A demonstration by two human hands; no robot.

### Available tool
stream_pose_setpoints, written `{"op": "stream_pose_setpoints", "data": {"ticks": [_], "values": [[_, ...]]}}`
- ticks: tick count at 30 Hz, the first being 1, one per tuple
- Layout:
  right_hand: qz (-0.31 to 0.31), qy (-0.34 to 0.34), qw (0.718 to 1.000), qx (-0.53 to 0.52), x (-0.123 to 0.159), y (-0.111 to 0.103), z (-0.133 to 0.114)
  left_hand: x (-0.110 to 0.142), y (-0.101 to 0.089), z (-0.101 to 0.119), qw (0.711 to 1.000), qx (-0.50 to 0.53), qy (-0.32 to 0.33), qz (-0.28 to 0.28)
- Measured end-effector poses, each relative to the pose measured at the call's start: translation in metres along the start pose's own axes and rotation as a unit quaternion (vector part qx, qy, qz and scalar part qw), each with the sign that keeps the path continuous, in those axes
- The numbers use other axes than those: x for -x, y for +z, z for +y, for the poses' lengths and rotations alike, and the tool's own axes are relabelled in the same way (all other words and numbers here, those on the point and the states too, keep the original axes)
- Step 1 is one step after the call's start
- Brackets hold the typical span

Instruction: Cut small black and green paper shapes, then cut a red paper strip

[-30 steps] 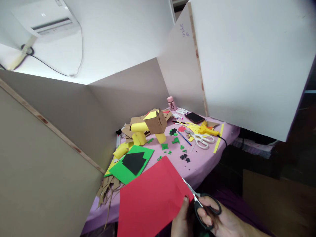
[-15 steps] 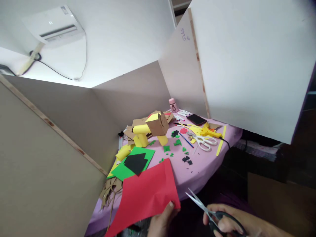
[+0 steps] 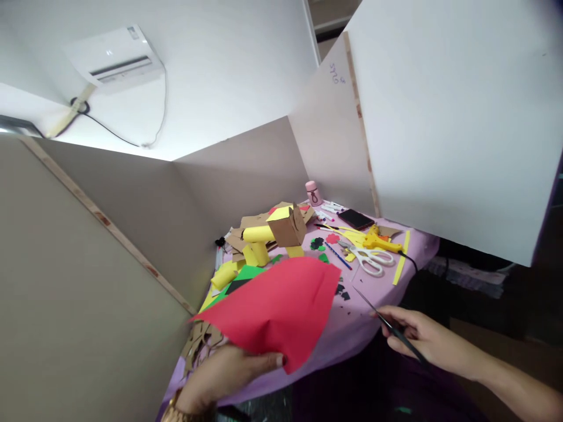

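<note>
My left hand [image 3: 237,369] grips the near edge of a red paper sheet [image 3: 281,305], thumb on top and the other fingers hidden beneath. The sheet is tilted and bends near my thumb. Off to the right, my right hand [image 3: 422,340] is closed on black-handled scissors [image 3: 389,328], seen edge-on with the tips toward the table and apart from the sheet. Beyond the sheet stands a cardboard and yellow paper figure [image 3: 284,228] with a box-shaped head. Green sheets [image 3: 246,274] and a black piece [image 3: 237,286] lie partly hidden under the red one.
On the pink-covered table [image 3: 365,310] are white-handled scissors [image 3: 373,261], a yellow glue gun [image 3: 380,241], a phone [image 3: 356,218], a blue pencil [image 3: 338,256], black scraps [image 3: 343,293] and a pink bottle [image 3: 313,193]. Grey panels [image 3: 246,164] enclose the back and sides.
My left hand has lifted and turned the red sheet, which now covers more of the green and black paper. My right hand has raised the scissors and rolled them edge-on.
</note>
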State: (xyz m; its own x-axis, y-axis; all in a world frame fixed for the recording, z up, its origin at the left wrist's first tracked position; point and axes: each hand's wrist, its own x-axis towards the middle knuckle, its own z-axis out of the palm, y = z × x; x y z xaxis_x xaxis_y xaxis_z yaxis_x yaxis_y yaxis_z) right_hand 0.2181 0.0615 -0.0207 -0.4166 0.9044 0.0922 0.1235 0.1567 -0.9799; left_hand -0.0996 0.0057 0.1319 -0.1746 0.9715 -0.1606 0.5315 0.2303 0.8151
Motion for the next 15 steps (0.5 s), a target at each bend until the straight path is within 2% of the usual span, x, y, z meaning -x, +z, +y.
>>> {"op": "stream_pose_setpoints", "data": {"ticks": [2,4,7,10,13,15], "values": [[0.011,-0.023,0.998,0.057,-0.005,-0.004,0.002,-0.017,-0.005,-0.01,0.991,-0.047,0.017,-0.126],[0.026,-0.051,0.99,0.125,-0.013,-0.009,0.004,-0.034,-0.006,-0.027,0.988,-0.031,0.003,-0.154],[0.005,-0.094,0.962,0.256,-0.026,-0.016,0.005,-0.052,-0.005,-0.056,0.991,-0.032,-0.025,-0.126],[-0.029,-0.114,0.937,0.328,-0.039,-0.02,0.003,-0.061,-0.008,-0.079,0.992,-0.067,-0.047,-0.095],[-0.052,-0.124,0.925,0.354,-0.049,-0.02,-0.002,-0.063,-0.016,-0.091,0.982,-0.161,-0.073,-0.064],[-0.069,-0.131,0.916,0.373,-0.054,-0.019,-0.007,-0.063,-0.022,-0.091,0.962,-0.258,-0.09,-0.024]]}}
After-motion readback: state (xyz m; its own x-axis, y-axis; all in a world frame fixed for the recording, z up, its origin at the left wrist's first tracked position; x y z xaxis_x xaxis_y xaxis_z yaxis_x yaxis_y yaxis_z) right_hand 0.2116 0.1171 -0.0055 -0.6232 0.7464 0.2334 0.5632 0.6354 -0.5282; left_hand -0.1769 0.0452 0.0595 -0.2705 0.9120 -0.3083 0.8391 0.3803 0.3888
